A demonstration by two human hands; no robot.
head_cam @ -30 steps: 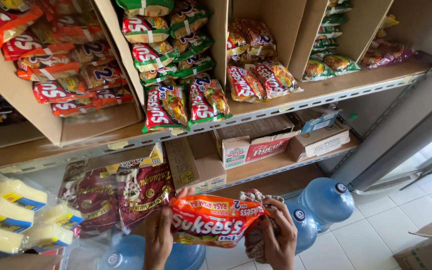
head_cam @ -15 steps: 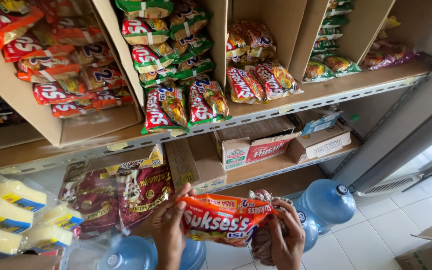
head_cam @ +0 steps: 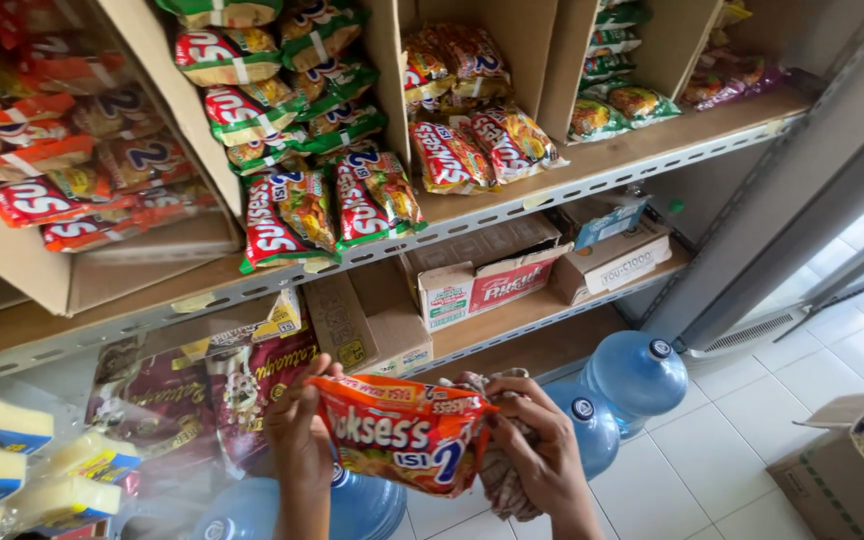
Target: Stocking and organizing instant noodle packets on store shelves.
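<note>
Noodle packet (head_cam: 407, 435): orange-red, white lettering, blue patch. Cloth (head_cam: 505, 480): faded, mottled brown-beige. Water jugs (head_cam: 637, 370): translucent blue, dark caps. Shelf packets (head_cam: 292, 210): green and red. Floor tiles (head_cam: 742, 460): white.

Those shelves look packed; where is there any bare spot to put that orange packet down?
Both hands grip the orange packet. Bare board shows on the upper shelf, along its front edge right of the red packets, and on the white floor tiles between the blue water bottles and the open carton. The lower shelf is crowded with cardboard boxes.
</note>
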